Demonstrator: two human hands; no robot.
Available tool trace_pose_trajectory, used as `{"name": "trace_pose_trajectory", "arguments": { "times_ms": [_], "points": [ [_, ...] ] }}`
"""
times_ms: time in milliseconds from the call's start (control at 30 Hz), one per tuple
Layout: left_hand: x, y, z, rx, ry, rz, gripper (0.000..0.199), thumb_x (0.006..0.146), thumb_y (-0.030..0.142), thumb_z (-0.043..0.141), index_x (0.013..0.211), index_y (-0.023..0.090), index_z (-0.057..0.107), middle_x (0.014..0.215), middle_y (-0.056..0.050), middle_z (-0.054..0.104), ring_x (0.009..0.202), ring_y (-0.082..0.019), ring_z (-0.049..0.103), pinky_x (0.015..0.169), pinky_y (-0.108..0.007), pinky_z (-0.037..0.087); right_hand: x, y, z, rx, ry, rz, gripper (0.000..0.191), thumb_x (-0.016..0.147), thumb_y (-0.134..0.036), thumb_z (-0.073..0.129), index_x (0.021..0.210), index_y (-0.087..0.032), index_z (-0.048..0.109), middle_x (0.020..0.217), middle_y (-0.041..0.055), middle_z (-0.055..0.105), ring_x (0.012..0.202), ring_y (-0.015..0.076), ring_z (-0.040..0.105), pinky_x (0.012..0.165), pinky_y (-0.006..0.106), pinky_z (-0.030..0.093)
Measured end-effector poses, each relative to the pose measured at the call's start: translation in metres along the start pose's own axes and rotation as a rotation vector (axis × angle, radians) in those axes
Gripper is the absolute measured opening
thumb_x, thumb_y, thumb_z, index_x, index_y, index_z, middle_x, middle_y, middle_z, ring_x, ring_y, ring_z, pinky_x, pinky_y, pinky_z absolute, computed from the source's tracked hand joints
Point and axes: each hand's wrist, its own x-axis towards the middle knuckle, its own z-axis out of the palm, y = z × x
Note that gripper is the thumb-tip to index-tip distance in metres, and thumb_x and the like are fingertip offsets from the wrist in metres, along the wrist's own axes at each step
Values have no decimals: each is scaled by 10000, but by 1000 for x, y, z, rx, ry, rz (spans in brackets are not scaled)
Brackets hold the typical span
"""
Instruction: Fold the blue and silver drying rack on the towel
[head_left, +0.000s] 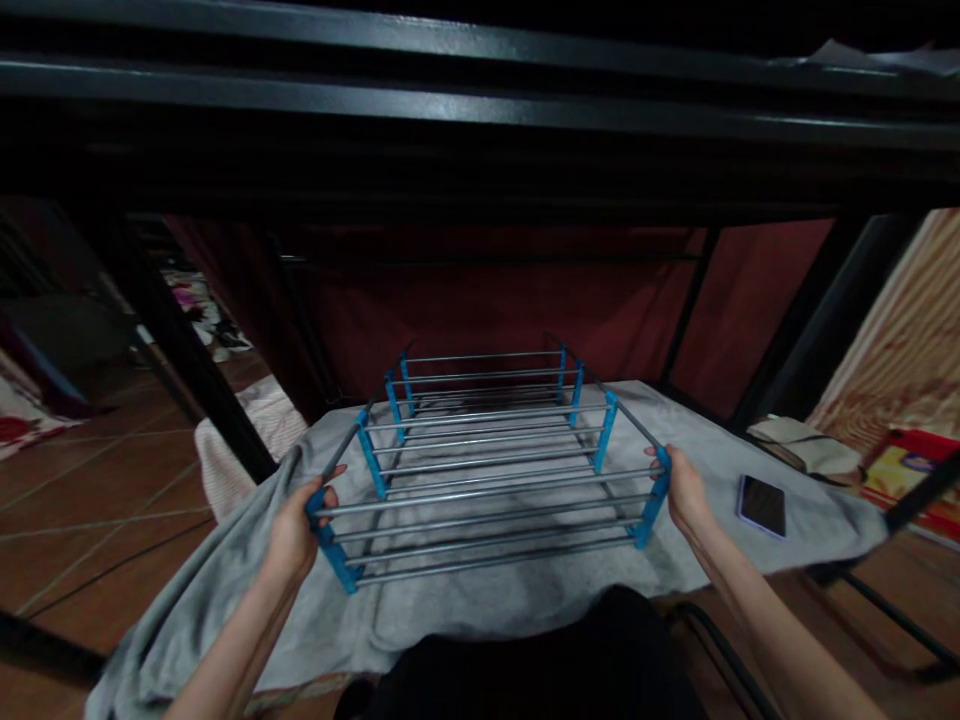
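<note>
A rack of grey metal tubes with blue plastic joints (487, 462) lies on a grey cloth (480, 605), its tiers stretching away from me. My left hand (300, 515) grips the blue joint at the near left corner, thumb and fingers around it. At the near right corner, my right hand (679, 485) holds the matching blue joint, with fingertips showing on its inner side. Several crossbars run between the two sides, and the far end of the rack stands near a dark red curtain.
A phone (762, 505) lies on the cloth to the right, near a pale cloth item (806, 447) and a red and yellow packet (911, 475). Dark metal beams (480, 105) cross overhead. Black posts (202, 370) stand at the sides, and a red curtain (480, 290) hangs behind.
</note>
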Motion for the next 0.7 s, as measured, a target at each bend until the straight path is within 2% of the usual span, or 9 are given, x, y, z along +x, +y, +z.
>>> {"name": "trace_pose_trajectory", "arguments": {
  "times_ms": [233,433,700],
  "points": [
    [-1,-3,-4,-67,-49,-12,390,722,521,633,796,143,693,521,27,483,441,-87,323,415,-241,245,-2,-1,-1,-27,10,7,448,803,-553,509,833,-169,738,645,11,612,607,176,518,613,316,412],
    [4,-7,-7,-38,-67,19,393,708,534,637,580,162,620,604,-44,590,448,-88,354,415,-262,254,1,1,-4,-51,-12,7,456,791,-579,513,823,-175,721,692,24,643,611,183,527,598,321,410],
    [-1,-4,-3,-99,-51,-4,427,698,522,640,822,119,709,526,12,509,434,-84,332,425,-256,213,5,5,-7,-27,-28,37,431,789,-537,518,853,-163,724,648,14,613,604,190,524,591,332,407]
  ]
}}
